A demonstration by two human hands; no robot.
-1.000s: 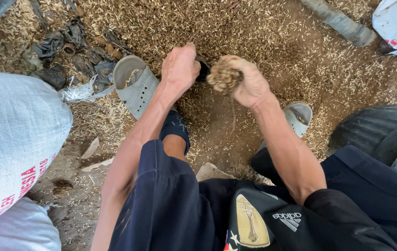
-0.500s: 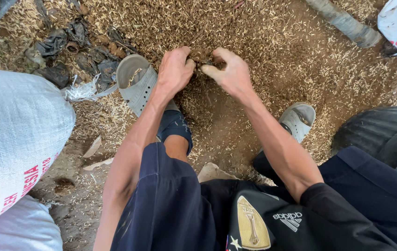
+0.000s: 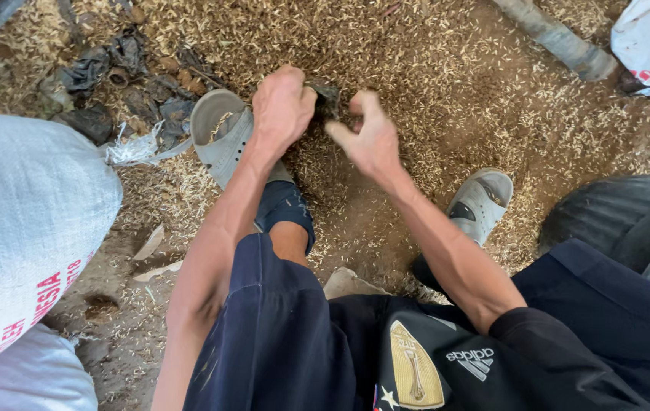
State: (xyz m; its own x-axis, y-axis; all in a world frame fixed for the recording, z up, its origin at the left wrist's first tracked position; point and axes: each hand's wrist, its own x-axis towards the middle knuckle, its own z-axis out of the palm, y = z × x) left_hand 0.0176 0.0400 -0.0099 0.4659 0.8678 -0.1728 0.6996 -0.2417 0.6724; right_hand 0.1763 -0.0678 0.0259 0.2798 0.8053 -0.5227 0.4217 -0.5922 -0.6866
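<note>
Pale straw-coloured husks and chaff (image 3: 447,68) lie scattered thick over the brown dirt ground (image 3: 355,221), and both hands work low over them. The left hand (image 3: 283,106) is curled tight, fingers folded around a small dark crumpled scrap (image 3: 327,97) that pokes out past the knuckles, just above the ground. The right hand (image 3: 370,137) sits just beside it, half open, thumb and fingers spread and empty, reaching toward that same scrap without touching it.

Several things could go wrong, as I judge it. Only a corner of the dark scrap is held, so it could tear or slip back into the husks, where its colour would blend with the dirt. The loose husk layer is slippery underfoot; the grey rubber clog (image 3: 222,133) close under the left wrist and the second grey clog (image 3: 481,204) could skid while the person leans forward. Sharp bits hidden in the chaff could prick bare fingers. A white woven sack (image 3: 24,228) bulges close at the left and crowds the elbow, and dark rags (image 3: 111,84) lie near.
</note>
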